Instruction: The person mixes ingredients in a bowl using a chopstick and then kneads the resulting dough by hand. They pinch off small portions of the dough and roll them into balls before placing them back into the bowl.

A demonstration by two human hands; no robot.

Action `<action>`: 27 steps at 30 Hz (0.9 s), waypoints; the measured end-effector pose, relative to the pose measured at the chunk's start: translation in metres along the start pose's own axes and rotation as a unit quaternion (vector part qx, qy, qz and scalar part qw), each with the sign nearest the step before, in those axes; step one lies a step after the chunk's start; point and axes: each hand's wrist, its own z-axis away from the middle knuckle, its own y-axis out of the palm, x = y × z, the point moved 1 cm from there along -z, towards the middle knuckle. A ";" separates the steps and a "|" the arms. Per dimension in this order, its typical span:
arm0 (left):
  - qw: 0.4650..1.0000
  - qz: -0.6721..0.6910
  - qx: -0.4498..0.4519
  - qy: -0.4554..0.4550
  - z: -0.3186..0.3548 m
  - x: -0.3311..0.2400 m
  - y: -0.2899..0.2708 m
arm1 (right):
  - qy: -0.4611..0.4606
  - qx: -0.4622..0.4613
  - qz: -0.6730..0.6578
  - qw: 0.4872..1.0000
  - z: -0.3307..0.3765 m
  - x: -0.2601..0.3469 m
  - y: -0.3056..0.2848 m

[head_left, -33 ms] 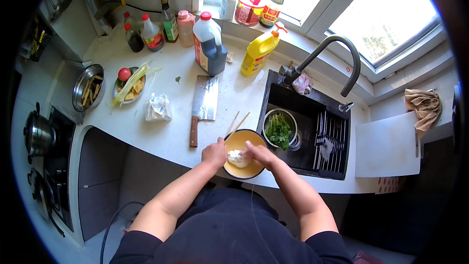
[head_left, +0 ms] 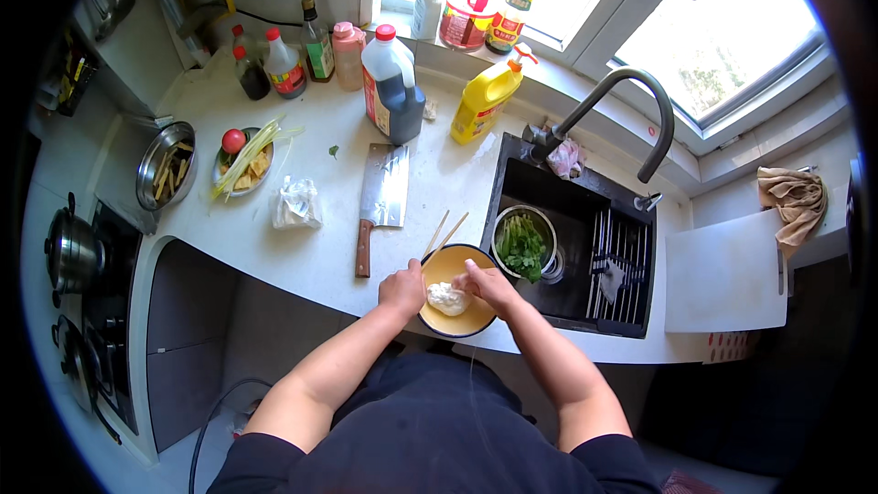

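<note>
I look down on a white desk in a small kitchen. It bends in a curve from the upper left of the frame to the lower middle. A bright window fills the upper right. A black sink sits right of the middle, with a dark curved tap over it. In the sink is a metal bowl of green leaves.

My two hands meet in the lower middle of the frame, over a yellow bowl at the front edge of the desk. In the bowl lies a soft white lump. My left hand is curled on the left rim and touches the lump. My right hand is bent, with its fingers pinching the lump from the right. I cannot tell how tight either hand holds.

Two chopsticks lie just above the bowl. A big knife with a brown handle lies to the left of them. Further left is a crumpled clear bag, then a plate of cut food with a red tomato. A metal bowl sits at the far left, by the stove pots. Bottles stand along the top, with a large dark jug and a yellow bottle. A white board lies at the right, and a tan cloth hangs above it. Nothing blocks my view of the bowl.
</note>
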 end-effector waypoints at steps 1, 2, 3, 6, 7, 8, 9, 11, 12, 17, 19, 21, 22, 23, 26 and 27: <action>1.000 0.004 0.000 -0.004 -0.001 -0.001 0.001 | -0.052 -0.080 0.089 0.991 0.001 0.004 0.003; 1.000 0.004 -0.001 -0.002 -0.001 -0.001 0.002 | -0.101 -0.158 0.174 0.967 0.006 0.009 0.013; 1.000 0.004 -0.001 -0.005 -0.001 0.001 0.002 | -0.108 -0.174 0.333 0.921 0.029 0.042 0.034; 1.000 -0.003 0.003 0.002 -0.001 0.000 -0.002 | -0.319 -0.067 0.510 0.796 0.023 0.010 0.046; 1.000 -0.003 0.003 0.002 -0.002 -0.001 -0.002 | -0.303 -0.052 0.551 0.776 0.022 0.006 0.056; 1.000 0.002 -0.004 0.005 -0.002 -0.001 0.000 | -0.292 -0.054 0.558 0.775 0.016 0.001 0.063; 1.000 0.008 -0.010 0.008 -0.004 0.000 0.002 | -0.287 -0.069 0.574 0.764 0.006 -0.005 0.066; 1.000 0.007 -0.010 0.008 -0.002 0.000 -0.001 | -0.277 -0.088 0.562 0.775 -0.003 -0.004 0.068; 1.000 0.002 -0.001 0.008 -0.001 -0.001 -0.003 | -0.270 -0.094 0.533 0.796 -0.005 -0.003 0.064; 1.000 0.000 0.008 -0.006 -0.002 0.000 -0.006 | -0.247 -0.216 0.426 0.843 0.020 0.014 0.021; 1.000 0.000 0.007 -0.002 -0.005 0.002 -0.005 | -0.322 -0.211 0.460 0.800 0.036 0.021 0.016; 1.000 0.001 0.010 -0.003 -0.006 0.002 -0.005 | -0.320 -0.169 0.503 0.785 0.047 0.015 0.010; 1.000 0.000 0.011 -0.002 -0.006 0.001 -0.006 | -0.319 -0.149 0.524 0.776 0.053 0.018 0.011; 1.000 0.000 0.011 -0.003 -0.006 0.001 -0.007 | -0.163 -0.094 0.500 0.845 0.054 0.028 0.012; 1.000 0.001 0.009 -0.003 -0.007 0.001 -0.008 | -0.112 -0.130 0.397 0.902 0.055 0.046 0.021; 1.000 0.002 0.009 -0.001 -0.007 0.000 -0.009 | -0.121 -0.158 0.313 0.929 0.048 0.040 0.021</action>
